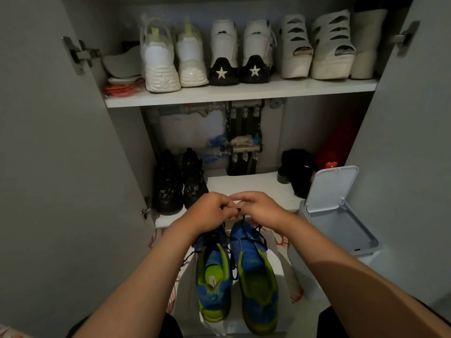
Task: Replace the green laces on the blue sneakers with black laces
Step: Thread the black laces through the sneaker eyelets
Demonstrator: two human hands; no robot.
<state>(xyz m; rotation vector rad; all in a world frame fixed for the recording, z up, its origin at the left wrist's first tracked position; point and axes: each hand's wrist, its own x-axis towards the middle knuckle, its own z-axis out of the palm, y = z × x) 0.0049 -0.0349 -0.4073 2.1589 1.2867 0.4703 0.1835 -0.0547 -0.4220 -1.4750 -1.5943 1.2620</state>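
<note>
A black lace [244, 238] is being pinched by the curled fingers of the left hand [210, 212] and the right hand [260, 208]. The toes of the blue sneakers [256, 276], lying side by side before the cabinet [244, 92], are being partly hidden by both hands. The fingertips are hard to make out.

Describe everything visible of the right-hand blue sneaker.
The right-hand sneaker has a blue knit-looking upper with lime-green collar, lining and heel. It sits sole down on a white sheet, toe toward the cupboard, close beside the other sneaker. A black lace crosses its front loosely; the left hand and right hand pinch the lace above its toe.
</note>
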